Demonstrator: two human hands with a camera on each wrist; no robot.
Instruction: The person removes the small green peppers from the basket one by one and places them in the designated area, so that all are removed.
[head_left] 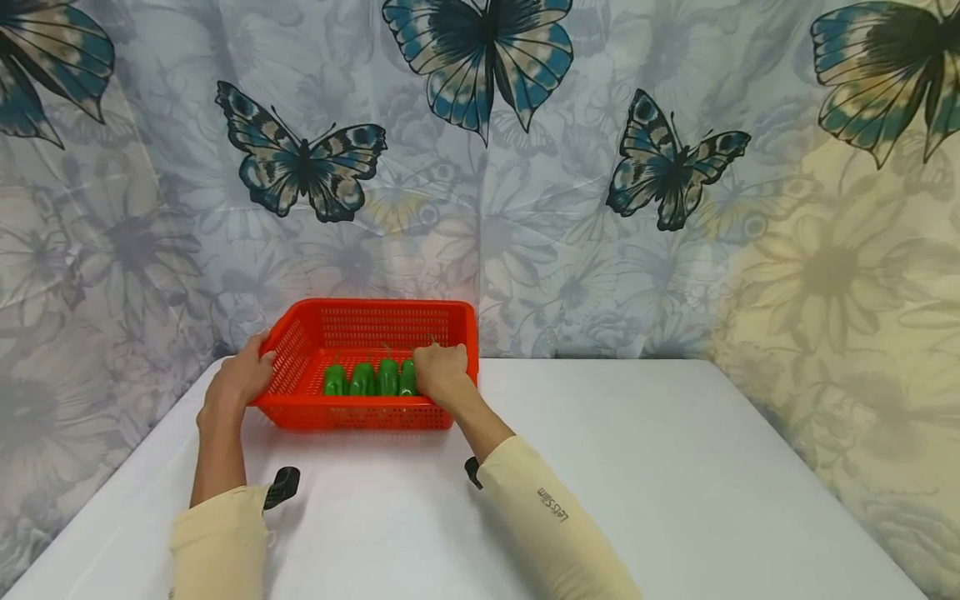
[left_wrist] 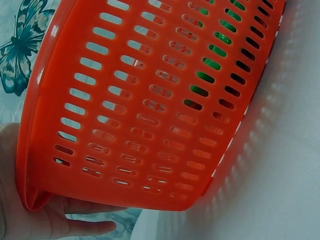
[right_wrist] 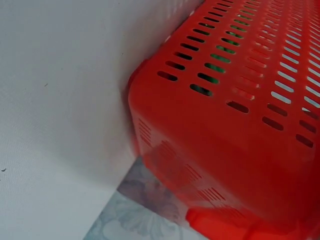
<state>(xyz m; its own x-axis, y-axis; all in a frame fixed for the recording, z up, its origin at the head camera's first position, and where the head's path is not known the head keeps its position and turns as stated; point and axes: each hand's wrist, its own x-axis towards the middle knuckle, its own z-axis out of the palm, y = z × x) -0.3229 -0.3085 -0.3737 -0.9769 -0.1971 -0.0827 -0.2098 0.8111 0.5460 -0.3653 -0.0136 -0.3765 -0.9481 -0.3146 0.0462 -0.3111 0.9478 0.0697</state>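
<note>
A red plastic basket (head_left: 367,412) with slotted walls sits on the white table. Several green peppers (head_left: 387,377) stand in a row along its near side, their thin stems pointing up. At the basket's left end, my left hand (head_left: 242,377) holds the rim; in the left wrist view that hand (left_wrist: 25,195) wraps the corner, with fingers along the outer wall. My right hand (head_left: 441,371) is inside the basket at the right end of the row, curled around a pepper whose stem shows above it. Most of that pepper is hidden. The right wrist view shows only the basket's outside (right_wrist: 200,130).
The white table (head_left: 637,467) extends to the right and in front of the basket. Behind it hangs a cloth backdrop (head_left: 540,275) with butterflies and flowers. Dark wrist devices (head_left: 282,487) stick out at both cream sleeves (head_left: 551,517).
</note>
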